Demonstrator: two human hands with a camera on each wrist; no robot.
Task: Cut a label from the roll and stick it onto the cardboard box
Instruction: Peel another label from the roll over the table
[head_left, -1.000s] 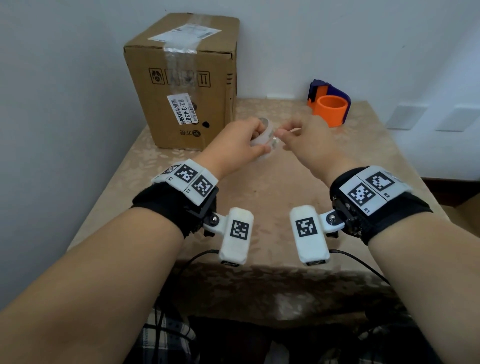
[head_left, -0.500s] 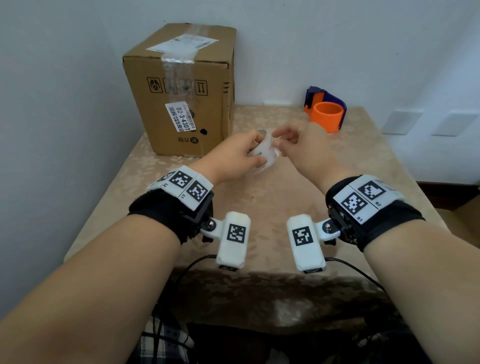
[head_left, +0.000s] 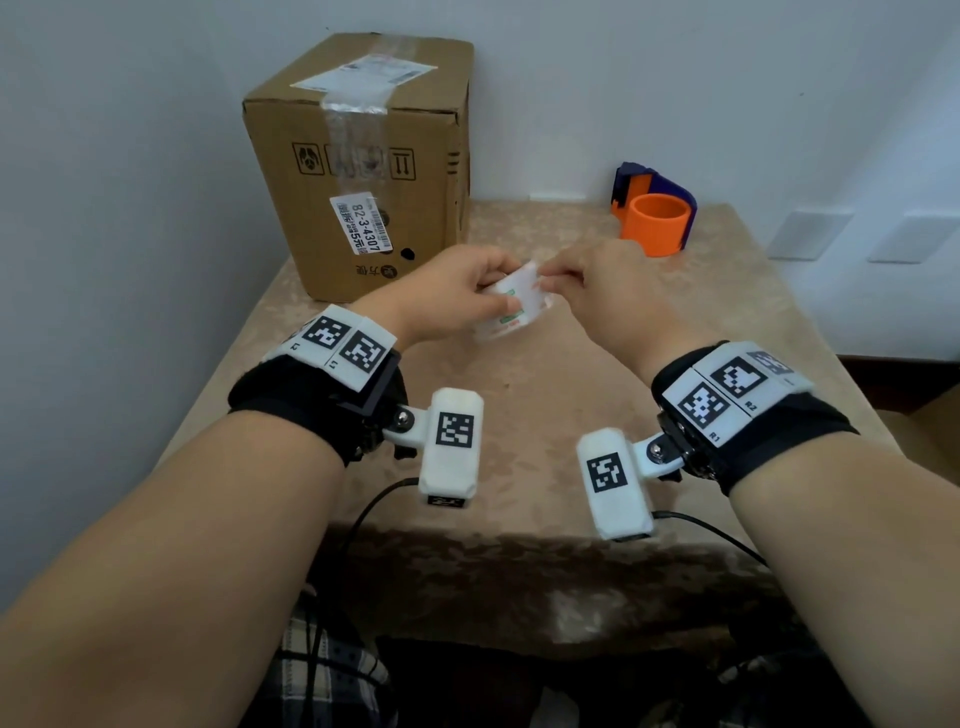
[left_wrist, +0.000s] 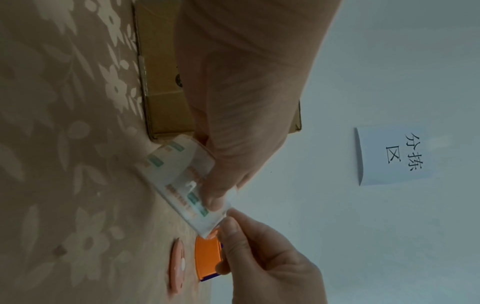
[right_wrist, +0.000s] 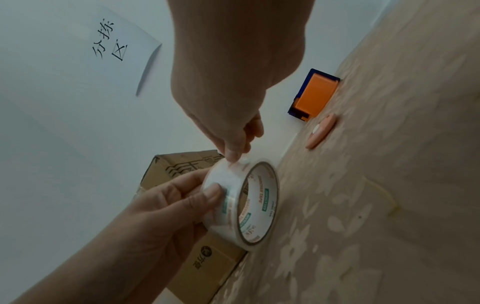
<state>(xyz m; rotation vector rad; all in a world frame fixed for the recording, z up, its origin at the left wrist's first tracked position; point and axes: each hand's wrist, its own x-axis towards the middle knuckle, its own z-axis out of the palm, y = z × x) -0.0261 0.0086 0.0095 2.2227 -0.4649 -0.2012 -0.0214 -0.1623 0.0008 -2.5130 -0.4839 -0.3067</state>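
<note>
A roll of clear tape (head_left: 511, 312) with a printed white core is held above the table's middle. My left hand (head_left: 485, 291) grips it, thumb on the outer face (right_wrist: 211, 193) and fingers behind. My right hand (head_left: 545, 275) pinches the loose tape end at the roll's top rim (right_wrist: 233, 157). From the left wrist the roll (left_wrist: 179, 174) shows edge-on, with my left thumb (left_wrist: 213, 202) on it and my right fingertips (left_wrist: 232, 224) at its corner. The cardboard box (head_left: 363, 156), taped shut with a white sticker on its front, stands at the back left.
An orange and blue tape dispenser (head_left: 657, 218) stands at the table's back right by the wall. A pink oval object (right_wrist: 320, 133) lies on the floral tablecloth (head_left: 519, 415) near it. A paper sign (left_wrist: 394, 156) hangs on the wall. The wall closes the left side.
Both hands have come slightly lower and nearer with the roll. The roll has turned in my left hand, so its printed side now faces me. My right fingers stay at its rim.
</note>
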